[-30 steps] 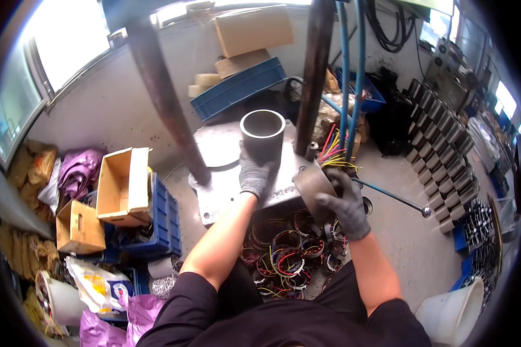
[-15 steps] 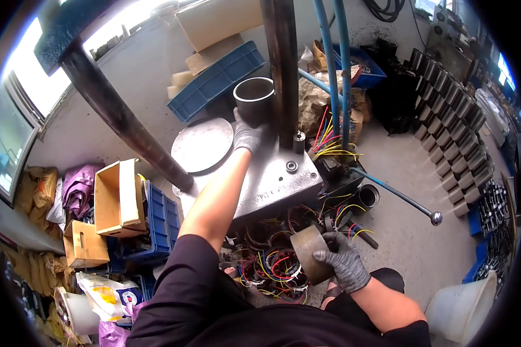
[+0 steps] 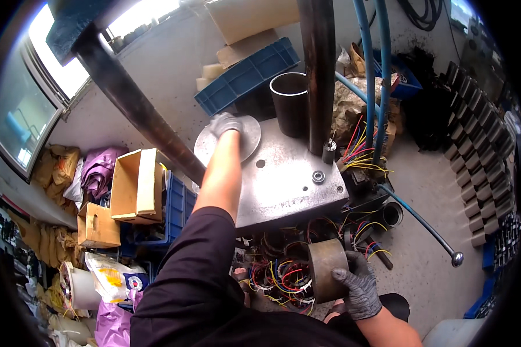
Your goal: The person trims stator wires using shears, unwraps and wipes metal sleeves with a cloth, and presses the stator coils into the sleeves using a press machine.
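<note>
A: And the left hand (image 3: 224,123) has come off the tall dark cylinder (image 3: 289,109); half a second ago it was there, now it's out over the round metal disc (image 3: 250,139); the cylinder stands upright, unheld, at the back of the metal table (image 3: 275,194); as I read it, that frees the hand for the disc.

B: Gripping anything?

A: Can't tell; its fingers are blurred against the disc's far side; the right hand (image 3: 361,289) is plainer, curled around a short metal ring (image 3: 328,272), low in front of the table, by the coils of coloured wire (image 3: 278,274).

B: And the room to move?

A: Tight at back right; the right-hand post (image 3: 319,75) partly covers the cylinder; the disc lies near the left-hand post (image 3: 133,98); between disc and cylinder the tabletop is open, with one dark hole (image 3: 260,164); a small bearing (image 3: 318,177) sits toward the front right corner; the ring looks free of the front edge, wire close beside it.
</note>
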### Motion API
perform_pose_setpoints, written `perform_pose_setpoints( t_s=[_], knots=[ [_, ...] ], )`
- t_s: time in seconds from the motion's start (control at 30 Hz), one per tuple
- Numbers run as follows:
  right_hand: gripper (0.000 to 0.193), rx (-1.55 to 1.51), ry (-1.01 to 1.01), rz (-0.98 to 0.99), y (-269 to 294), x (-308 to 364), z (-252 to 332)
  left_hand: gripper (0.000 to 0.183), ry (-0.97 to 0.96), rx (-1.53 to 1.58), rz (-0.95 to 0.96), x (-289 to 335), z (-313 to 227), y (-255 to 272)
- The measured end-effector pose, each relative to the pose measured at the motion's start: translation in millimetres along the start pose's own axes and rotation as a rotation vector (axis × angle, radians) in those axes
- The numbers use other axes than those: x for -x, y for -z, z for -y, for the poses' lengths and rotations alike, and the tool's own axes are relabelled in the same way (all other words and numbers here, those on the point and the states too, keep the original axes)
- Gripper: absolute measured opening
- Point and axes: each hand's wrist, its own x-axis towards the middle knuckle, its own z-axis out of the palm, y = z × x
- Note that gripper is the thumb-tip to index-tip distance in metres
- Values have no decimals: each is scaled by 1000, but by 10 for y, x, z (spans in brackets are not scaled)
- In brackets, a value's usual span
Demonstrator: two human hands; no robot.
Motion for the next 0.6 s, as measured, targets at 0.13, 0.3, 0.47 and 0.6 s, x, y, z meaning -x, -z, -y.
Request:
perform_pose_setpoints(
  t_s=[0.13, 0.3, 0.47, 0.6],
  knots=[
    [66, -131, -38, -58, 42, -59, 37, 59, 169, -93, 192, -284, 281, 45],
    [67, -240, -91, -121, 55, -65, 176, 65, 98, -6, 249, -457, 373, -68],
    [71, -210, -81, -99, 115, 11, 272, 67, 90, -18, 210, -456, 366, -112],
    [71, -205, -85, -18, 97, 89, 347, 66, 79, -23, 216, -265, 250, -95]
  ],
)
